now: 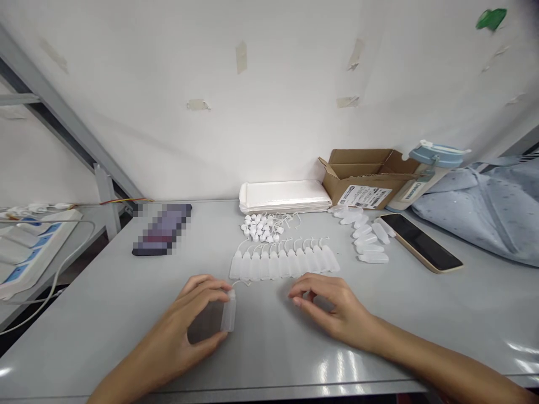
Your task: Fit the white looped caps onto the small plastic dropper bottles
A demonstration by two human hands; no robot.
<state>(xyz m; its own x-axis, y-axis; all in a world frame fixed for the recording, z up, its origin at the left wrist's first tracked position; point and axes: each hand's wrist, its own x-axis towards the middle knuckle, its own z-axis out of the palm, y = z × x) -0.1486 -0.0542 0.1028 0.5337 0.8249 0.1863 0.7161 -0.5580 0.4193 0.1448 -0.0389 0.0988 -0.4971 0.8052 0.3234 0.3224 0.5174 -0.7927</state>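
Note:
My left hand (196, 314) grips a small translucent squeeze bottle (228, 314), its fingertips at the white top and the thumb at the base. A thin pale strand sticks out from the top of this bottle. Just beyond both hands, similar translucent bottles (282, 265) lie side by side in a row, with thin curved strands at their necks. My right hand (326, 306) is near the row's right half, its fingers curled in and the thumb against the index finger, with nothing visible in them. Behind the row sits a pile of small white caps (261, 227) with strands attached.
Loose translucent bottles (365, 238) lie at the right, beside a phone (423, 244). Farther back are a stack of white envelopes (284, 196), an open cardboard box (364, 179), a tumbler (429, 171) and a blue bag (484, 207). A power strip (37, 252) is at left.

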